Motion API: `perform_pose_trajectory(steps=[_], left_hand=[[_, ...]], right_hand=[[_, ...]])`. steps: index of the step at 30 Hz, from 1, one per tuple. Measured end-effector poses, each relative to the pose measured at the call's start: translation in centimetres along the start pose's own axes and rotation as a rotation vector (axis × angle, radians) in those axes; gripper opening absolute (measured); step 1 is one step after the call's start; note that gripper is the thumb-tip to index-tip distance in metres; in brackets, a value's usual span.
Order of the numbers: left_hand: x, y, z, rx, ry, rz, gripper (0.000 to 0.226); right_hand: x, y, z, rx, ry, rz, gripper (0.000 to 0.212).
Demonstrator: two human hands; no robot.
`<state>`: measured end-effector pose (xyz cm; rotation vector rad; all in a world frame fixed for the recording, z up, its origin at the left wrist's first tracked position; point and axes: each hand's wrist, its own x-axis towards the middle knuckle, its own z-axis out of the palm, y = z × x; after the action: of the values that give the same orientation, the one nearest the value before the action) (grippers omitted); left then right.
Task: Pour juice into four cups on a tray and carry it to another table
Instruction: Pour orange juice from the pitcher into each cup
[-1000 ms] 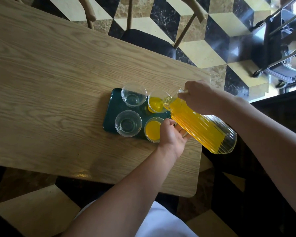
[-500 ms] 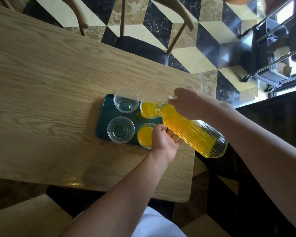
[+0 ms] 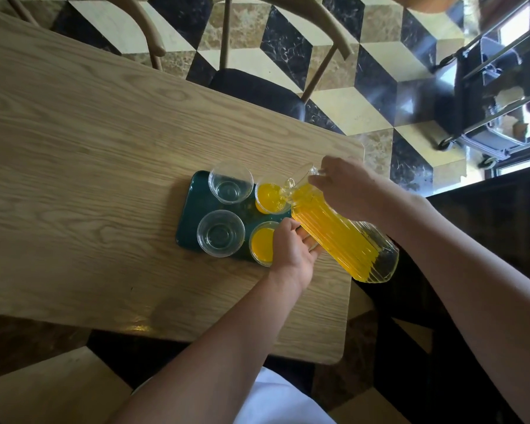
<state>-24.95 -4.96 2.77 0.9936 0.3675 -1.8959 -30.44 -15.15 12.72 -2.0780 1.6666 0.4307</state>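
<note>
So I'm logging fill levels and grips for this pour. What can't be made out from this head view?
- Near juice cup: its right rim is covered by the left hand.
- Left hand's fingertips: tucked under the tilted pitcher, so contact is unclear.
- Pitcher handle: hidden inside the right hand.
- Tray: right end lies behind cups, hand and pitcher.
- Far juice cup: depth unreadable from above.

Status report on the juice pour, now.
Right hand tipping jug into far right cup. Left hand by near right cup, full. Two left cups empty. Tray unobstructed.
</note>
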Motion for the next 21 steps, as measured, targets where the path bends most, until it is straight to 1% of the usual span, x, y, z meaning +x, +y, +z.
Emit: perform_pose_trajectory(steps=[1,2,3,6,10,11,14,17,19,21], left_hand=[[-0.3,0.1,0.0,0.009,-0.014,0.031,0.038],[-0.1,0.3,0.0,0.026,0.006,0.035,0.041],[-0.2,0.5,0.1,0.038,-0.017,0.043,0.045],[-0.5,1.2,0.1,0.068,0.026,0.051,0.063],[-0.9,2.2,-0.3,0.070,0.049,0.056,0.074],[-1.0,2.4,-0.5,0.066,0.043,0.066,0.075],[-1.4,2.7,-0.7,0.046,0.052,0.081,0.067],[-1.4,3.0,-1.3,0.038,0.021,0.077,0.072],[-1.5,3.3,-1.6,0.039,0.030,0.070,0.077],[-1.4,3.4,-2.0,0.035,0.030,0.064,0.072]], right_hand=[[-0.1,0.1,0.0,0.015,0.034,0.011,0.026],[-0.3,0.1,-0.1,0.026,0.061,0.014,0.026],[-0.5,0.0,-0.1,0.034,0.079,0.011,0.026],[-1.1,-0.3,-0.4,0.052,0.101,-0.003,0.027],[-1.3,-1.1,-0.6,0.049,0.104,-0.011,0.030],[-1.3,-1.4,-0.6,0.047,0.100,-0.010,0.031],[-1.1,-2.1,-0.5,0.046,0.096,-0.014,0.031],[-1.0,-2.8,-0.4,0.037,0.084,-0.015,0.031],[-0.9,-3.2,-0.3,0.031,0.079,-0.010,0.032],[-0.8,-3.7,-0.3,0.027,0.073,-0.009,0.032]])
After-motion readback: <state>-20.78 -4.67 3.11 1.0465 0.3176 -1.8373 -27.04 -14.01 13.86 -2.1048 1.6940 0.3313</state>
